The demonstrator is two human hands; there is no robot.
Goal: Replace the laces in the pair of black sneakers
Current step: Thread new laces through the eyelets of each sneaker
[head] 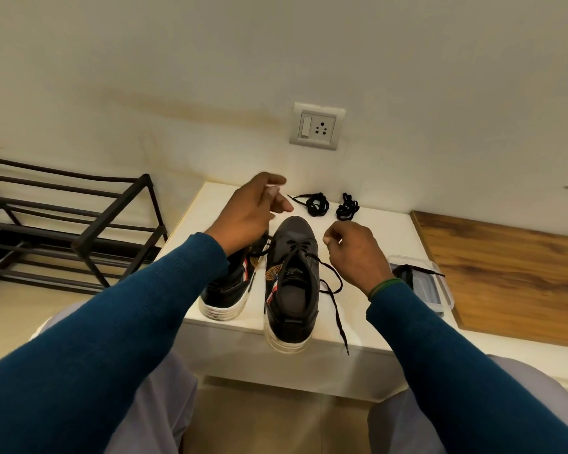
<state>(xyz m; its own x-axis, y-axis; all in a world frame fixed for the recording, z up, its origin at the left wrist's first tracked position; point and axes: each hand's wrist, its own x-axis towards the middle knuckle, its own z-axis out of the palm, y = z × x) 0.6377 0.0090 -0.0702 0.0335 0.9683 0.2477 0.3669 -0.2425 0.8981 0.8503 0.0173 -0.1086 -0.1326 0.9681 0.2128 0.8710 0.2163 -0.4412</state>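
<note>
Two black sneakers side by side on the white worktop point(210, 204), toes toward the wall. Laced sneaker point(292, 276) at the centre, heel overhanging the near edge. Its black lace point(336, 309) undone at the top, with one loose end looped beside the shoe and dangling past the worktop's front edge. Second sneaker point(230, 290) just to its left, partly hidden under the left forearm.

Left hand point(253, 211) raised above the toes of the pair, fingers point(284, 206) curled, thumb and forefinger pressed on something thin and pale, too blurred to name. Right hand point(354, 250) just right of the laced sneaker's toe, fingers point(330, 239) curled in, thumb against forefinger. Lace in that pinch or not — impossible to tell.

Behind the shoes, near the wall, one coiled black lace point(315, 204) and a second coil point(347, 207) beside it — both apart from the hands.

At the right, a clear plastic box point(440, 290) with something dark inside, next to a wooden board point(512, 273). Black metal rack point(79, 224) at the left, wall socket point(317, 127) above the worktop.
</note>
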